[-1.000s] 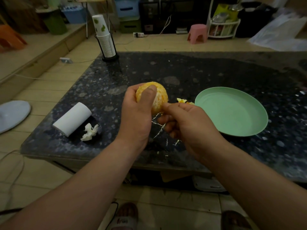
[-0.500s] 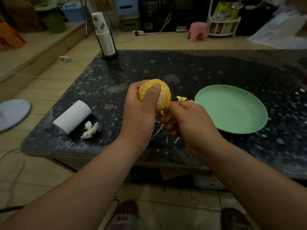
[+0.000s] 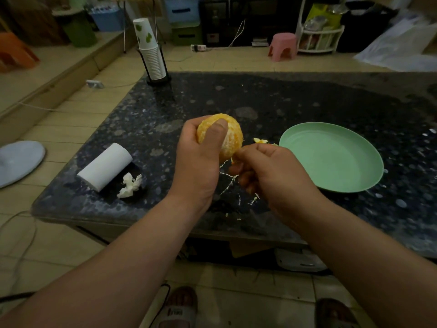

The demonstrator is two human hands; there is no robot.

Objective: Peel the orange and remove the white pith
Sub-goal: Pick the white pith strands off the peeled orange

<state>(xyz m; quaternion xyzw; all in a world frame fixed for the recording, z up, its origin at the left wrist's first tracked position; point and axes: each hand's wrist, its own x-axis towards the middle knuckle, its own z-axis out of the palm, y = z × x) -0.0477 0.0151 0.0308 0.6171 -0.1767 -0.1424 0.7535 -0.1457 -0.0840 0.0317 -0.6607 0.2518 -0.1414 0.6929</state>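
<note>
Orange over table: the orange (image 3: pixel 230 138) is held up above the near middle of the dark stone table (image 3: pixel 307 102), not resting on it; nearly all its rind is off and pale pith shows on its surface
Plate: the green plate (image 3: pixel 331 157) lies to the right, near the right hand
Left hand: the left hand (image 3: pixel 196 166) wraps the orange from the left; thumb (image 3: pixel 216 136) pressed across the near face, fingers curled behind
Right hand: the right hand (image 3: pixel 272 171) sits low and right of the fruit, knuckles up; its fingertips pinch a scrap (image 3: pixel 233 161) at the orange's lower right edge; pith or last rind, I cannot tell
Coming pull: likely down and rightward, away from the left hand's hold
Peel piece: a peel piece (image 3: pixel 260 140) lies between orange and plate rim
Strands: white strands (image 3: pixel 228 183) lie on the table under the hands
</note>
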